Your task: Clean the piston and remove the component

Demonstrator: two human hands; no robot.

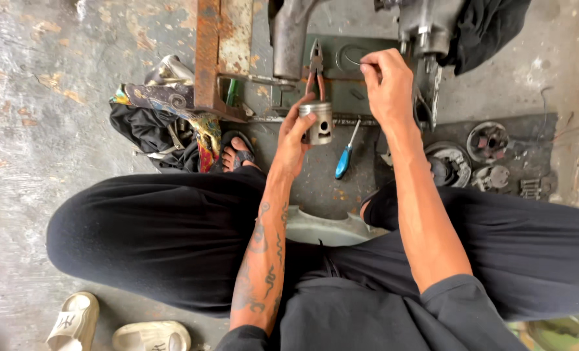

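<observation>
The person sits low on a stained concrete floor (55, 97), knees spread wide in black trousers (166, 240); arms reach fwd between them. Beyond both hands stands a machine frame w/ a rusty steel bar (221, 52) and grey metal castings (426, 26). A dark mat (315, 175) lies under the hands and carries the loose parts.

To the left of the left hand: a heap of black and patterned cloth (153, 123), touching the rusty bar's foot. Just beside that hand, lower left, a sandalled foot (239, 155). To the right of the right forearm, well apart from the hand: round metal engine parts (478, 162), several in a cluster. Near the person's left knee, at the bottom edge, two pale slippers (114, 328).

Left hand (294, 138), forearm tattooed, is closed around a small metal piston (318, 121): thumb and fingers wrap its side, crown up, pin hole facing the camera. Piston sits upright, off the mat, just left of the right wrist.

Right hand (387, 84) is raised beyond and to the right of the piston; thumb and forefinger pinch a thin wire ring (353, 60), other fingers curled in.

Just beyond the left hand's fingertips: pliers (315, 68), red-handled, jaws pointing away. Between the two wrists, on the mat: a blue-handled screwdriver (345, 156), touching neither hand.
</observation>
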